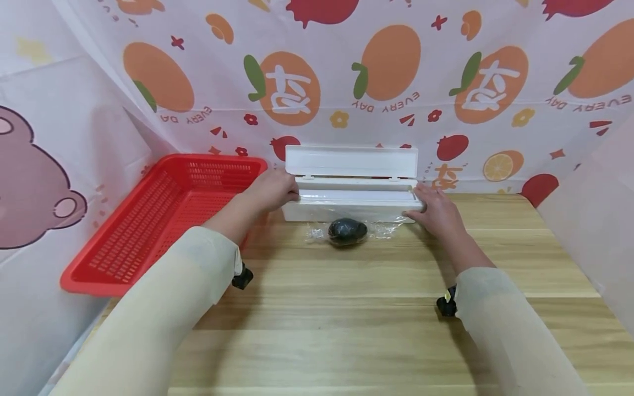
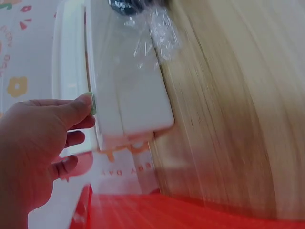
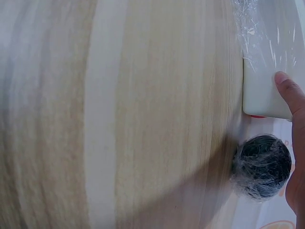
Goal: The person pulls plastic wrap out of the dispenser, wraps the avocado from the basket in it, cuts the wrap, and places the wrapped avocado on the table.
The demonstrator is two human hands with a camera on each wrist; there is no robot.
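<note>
A white cling film dispenser box (image 1: 342, 212) stands lengthwise near the back wall, its long lid (image 1: 351, 161) raised behind it. My left hand (image 1: 274, 190) pinches the box's top edge at the left end with thumb and forefinger; the other fingers curl in the left wrist view. My right hand (image 1: 438, 212) holds the right end, thumb on the front face. Clear film (image 2: 164, 36) hangs down the box front. Before the box, on the table, lies a dark oval fruit (image 1: 348, 231) with clear film about it. In the right wrist view, a dark round film-wrapped thing (image 3: 263, 167) sits beyond the box's right end.
A red perforated plastic basket (image 1: 124, 236) stands to the left, close to my left forearm. The wood-grain table (image 1: 317, 330) runs in front of the box. Behind it hangs a fruit-printed cloth (image 1: 342, 71), with pale cloth at both sides.
</note>
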